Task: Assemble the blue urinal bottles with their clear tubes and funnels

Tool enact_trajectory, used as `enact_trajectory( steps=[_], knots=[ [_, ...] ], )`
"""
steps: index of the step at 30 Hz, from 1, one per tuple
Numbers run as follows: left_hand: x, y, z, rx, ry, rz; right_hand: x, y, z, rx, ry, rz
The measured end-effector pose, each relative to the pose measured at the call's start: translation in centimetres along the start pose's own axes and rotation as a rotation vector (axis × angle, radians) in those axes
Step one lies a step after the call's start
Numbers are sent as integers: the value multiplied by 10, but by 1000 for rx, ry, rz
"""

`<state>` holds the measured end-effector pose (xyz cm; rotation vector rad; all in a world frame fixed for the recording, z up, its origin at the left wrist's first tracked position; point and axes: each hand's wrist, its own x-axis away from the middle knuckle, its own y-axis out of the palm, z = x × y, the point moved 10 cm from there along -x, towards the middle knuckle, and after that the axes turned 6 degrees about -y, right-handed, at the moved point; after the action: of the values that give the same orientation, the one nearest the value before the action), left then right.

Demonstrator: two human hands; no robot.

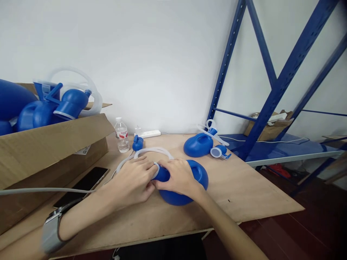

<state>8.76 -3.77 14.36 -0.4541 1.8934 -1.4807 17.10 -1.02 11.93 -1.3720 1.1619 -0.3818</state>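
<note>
A blue plastic bottle (200,174) lies near the middle of the wooden table, its neck pointing left. My right hand (177,177) is closed round the neck of the bottle. Against the mouth end, my left hand (138,177) has its fingers wrapped round a pale-rimmed part, mostly covered by the fingers. A clear hose (155,149) curves on the table just behind my hands. Further back on the right lie a second blue bottle (198,145) with a coiled hose and a blue spout piece (220,151) with a pale rim.
On the left, a cardboard box (59,144) holds several blue bottles. A black phone (89,180) lies beside it. Behind stand a water bottle (121,135), a small blue piece (137,143) and a power strip (150,134). A blue metal rack (287,146) rises at the right.
</note>
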Motion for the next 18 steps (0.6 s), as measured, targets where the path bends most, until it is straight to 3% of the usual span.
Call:
enact_trajectory(
  steps=[4, 7, 9, 14, 18],
  knots=[
    [4, -13, -5, 62, 85, 103, -2, 2, 10, 43, -8, 12],
    [7, -23, -27, 117, 7, 188, -7, 1, 25, 77, 8, 25],
    [5, -17, -44, 106, -90, 167, -13, 2, 36, 100, 17, 29],
    [-4, 46, -85, 10, -355, -79, -32, 1, 55, 106, 34, 27],
    [-7, 89, -100, 126, -386, -100, -53, -33, 60, 55, 21, 177]
  ],
)
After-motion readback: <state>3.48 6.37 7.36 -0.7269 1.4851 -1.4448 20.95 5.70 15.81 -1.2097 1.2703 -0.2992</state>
